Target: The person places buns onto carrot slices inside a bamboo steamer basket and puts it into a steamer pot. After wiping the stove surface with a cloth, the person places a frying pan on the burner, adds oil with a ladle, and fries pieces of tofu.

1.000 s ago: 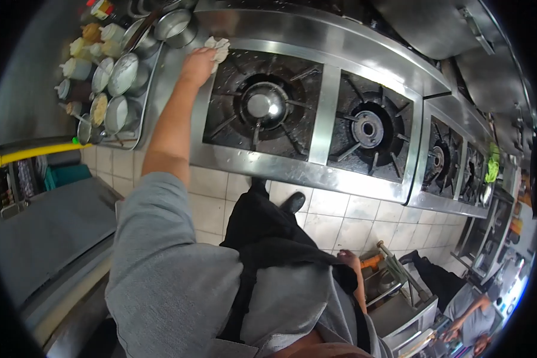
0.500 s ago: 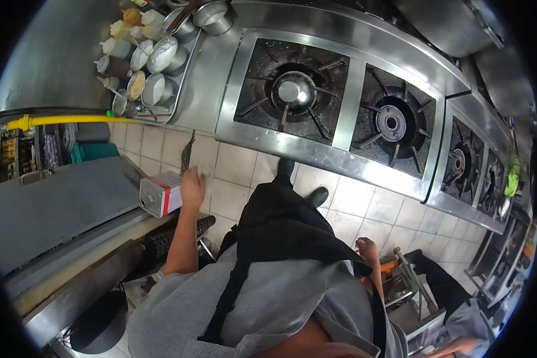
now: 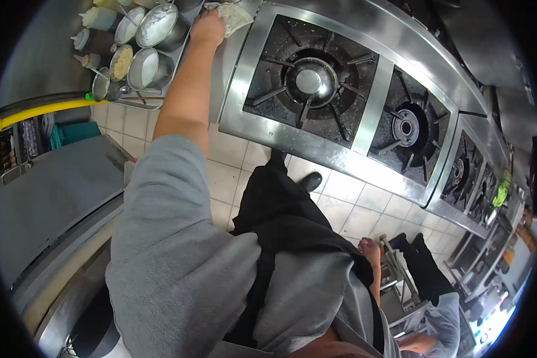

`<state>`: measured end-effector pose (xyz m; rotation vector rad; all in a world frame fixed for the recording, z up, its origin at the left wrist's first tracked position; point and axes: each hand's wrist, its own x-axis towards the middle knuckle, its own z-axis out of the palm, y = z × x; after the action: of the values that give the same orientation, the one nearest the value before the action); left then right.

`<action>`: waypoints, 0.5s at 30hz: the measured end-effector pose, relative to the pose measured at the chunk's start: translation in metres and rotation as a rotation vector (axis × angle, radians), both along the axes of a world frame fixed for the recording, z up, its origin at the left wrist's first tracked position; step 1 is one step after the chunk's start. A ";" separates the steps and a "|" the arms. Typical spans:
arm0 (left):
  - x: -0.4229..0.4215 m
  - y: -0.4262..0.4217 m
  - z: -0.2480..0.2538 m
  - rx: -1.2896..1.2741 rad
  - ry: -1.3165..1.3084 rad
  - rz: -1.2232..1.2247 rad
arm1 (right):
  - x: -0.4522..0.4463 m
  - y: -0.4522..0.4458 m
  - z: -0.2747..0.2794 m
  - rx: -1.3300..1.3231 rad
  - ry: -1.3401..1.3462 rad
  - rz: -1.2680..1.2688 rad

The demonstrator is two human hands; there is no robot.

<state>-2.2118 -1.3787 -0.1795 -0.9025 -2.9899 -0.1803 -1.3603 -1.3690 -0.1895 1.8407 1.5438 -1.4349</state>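
The steel stove (image 3: 280, 128) spans the upper middle, its front edge above the tiled floor (image 3: 224, 173). At lower right is another person (image 3: 441, 316) in grey and black. Left of the stove, a metal tray (image 3: 143, 105) carries metal pots (image 3: 149, 69) and squeeze bottles (image 3: 98, 19), with the narrow steel tabletop (image 3: 222, 71) between tray and stove. A shiny rounded metal piece (image 3: 310, 82) sits in the stove's left burner. The pale cloth (image 3: 236, 19) lies at the tabletop's far end, beside the stove's left corner, under the left hand (image 3: 209, 27), its fingers closed on it. The right hand (image 3: 369, 247) is near the apron (image 3: 286, 206); its fingers look curled, but whether they are pressed together I cannot tell.
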 end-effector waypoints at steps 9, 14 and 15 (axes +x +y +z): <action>0.076 -0.096 0.012 -0.089 0.077 -0.036 | -0.031 0.024 -0.008 0.047 0.115 0.081; 0.175 -0.232 -0.005 0.028 0.145 0.099 | -0.002 0.018 -0.034 0.056 0.221 0.013; 0.198 -0.270 -0.020 -0.010 -0.061 0.276 | 0.007 0.017 -0.038 0.045 0.181 0.045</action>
<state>-2.0140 -1.6488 -0.1998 -0.4839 -3.1306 -0.1914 -1.3535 -1.3516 -0.2272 1.7294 1.7042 -1.5954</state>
